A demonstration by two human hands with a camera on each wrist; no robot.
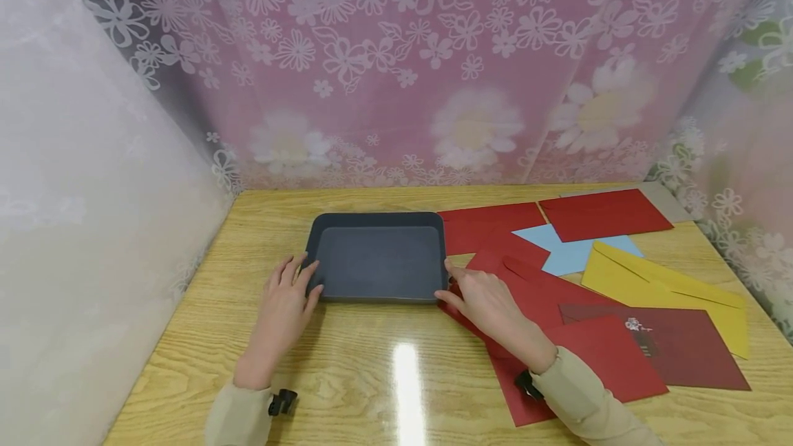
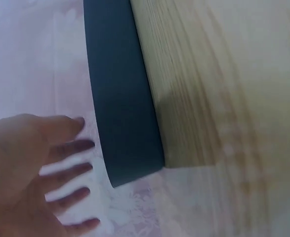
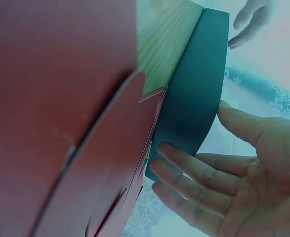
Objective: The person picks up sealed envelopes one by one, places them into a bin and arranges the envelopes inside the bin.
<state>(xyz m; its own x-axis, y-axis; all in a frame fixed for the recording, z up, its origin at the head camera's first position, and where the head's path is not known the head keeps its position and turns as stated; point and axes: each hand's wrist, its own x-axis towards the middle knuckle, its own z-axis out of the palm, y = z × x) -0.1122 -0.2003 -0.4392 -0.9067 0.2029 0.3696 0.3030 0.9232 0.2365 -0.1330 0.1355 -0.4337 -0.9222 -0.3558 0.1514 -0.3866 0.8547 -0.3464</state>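
A dark grey rectangular tray (image 1: 378, 263) sits on the wooden table, with nothing inside it. At its left end is my left hand (image 1: 286, 305), fingers spread and mostly straight by the rim. The left wrist view shows that hand (image 2: 23, 173) beside the tray's outer wall (image 2: 120, 98), with a narrow gap visible between them. My right hand (image 1: 492, 308) is at the tray's near right corner, over red envelopes. In the right wrist view its thumb meets the tray's edge (image 3: 191, 89) and the other fingers extend loosely along the end wall.
Several red envelopes (image 1: 551, 288) overlap to the tray's right. Among them lie a light blue envelope (image 1: 566, 253), a yellow envelope (image 1: 657, 284), a maroon envelope (image 1: 688, 349) and a grey one (image 1: 665, 199). A floral curtain (image 1: 396, 88) borders the wooden table (image 1: 353, 370).
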